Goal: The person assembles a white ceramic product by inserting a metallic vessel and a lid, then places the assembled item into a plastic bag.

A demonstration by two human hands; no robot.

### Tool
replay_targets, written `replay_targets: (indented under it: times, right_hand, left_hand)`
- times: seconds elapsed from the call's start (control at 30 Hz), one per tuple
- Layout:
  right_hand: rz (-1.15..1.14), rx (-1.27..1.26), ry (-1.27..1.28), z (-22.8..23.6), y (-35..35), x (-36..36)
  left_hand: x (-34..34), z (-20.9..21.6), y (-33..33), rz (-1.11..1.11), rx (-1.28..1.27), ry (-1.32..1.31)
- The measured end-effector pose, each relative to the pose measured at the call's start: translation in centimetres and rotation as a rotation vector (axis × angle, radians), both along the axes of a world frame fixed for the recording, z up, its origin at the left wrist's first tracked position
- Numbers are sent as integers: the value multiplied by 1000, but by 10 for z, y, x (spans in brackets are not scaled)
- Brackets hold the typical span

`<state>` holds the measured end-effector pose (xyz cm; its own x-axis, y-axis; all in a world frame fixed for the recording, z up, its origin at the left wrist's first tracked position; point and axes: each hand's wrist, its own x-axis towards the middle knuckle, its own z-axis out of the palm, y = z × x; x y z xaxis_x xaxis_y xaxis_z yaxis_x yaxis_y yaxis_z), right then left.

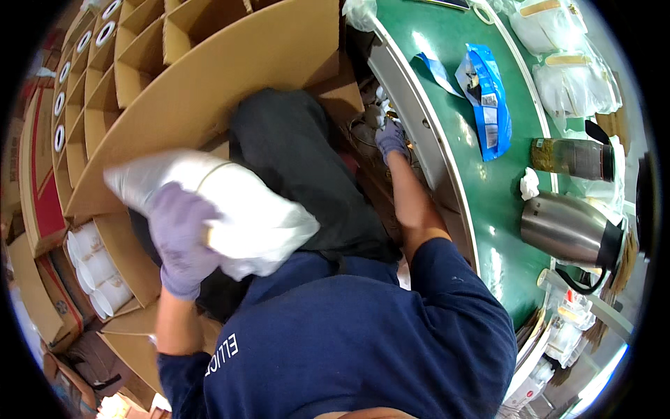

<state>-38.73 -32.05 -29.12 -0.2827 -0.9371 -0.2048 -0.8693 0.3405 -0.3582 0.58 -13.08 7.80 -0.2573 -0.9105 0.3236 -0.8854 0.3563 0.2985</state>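
My left hand (180,234), in a grey-purple glove, grips a white bundle wrapped in clear plastic (255,209). It is held above my lap and blurred by motion; its contents are not plain to see. My right hand (392,140), in a matching glove, reaches down beside the green table's edge, among small whitish and brass-coloured things (380,108). Its fingers look closed, but whatever they hold is too small to make out.
A large cardboard box (230,77) with dividers and white tubes stands at upper left. White rolls (98,269) fill a lower carton. On the green table (447,140) are a blue packet (492,105), a steel jug (565,227), a drink bottle (569,157) and crumpled tissue (530,184). Plastic-bagged goods (576,84) line its far side.
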Motion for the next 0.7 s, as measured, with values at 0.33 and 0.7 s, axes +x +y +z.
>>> replay_targets:
  times: [0.33,0.7]
  right_hand:
    - [191,203,343,-164,-81,-41]
    - [413,510,516,-148,-90,-59]
  left_hand:
    - [28,-82,130,639,412,762]
    - [26,-68,70,507,471,1066]
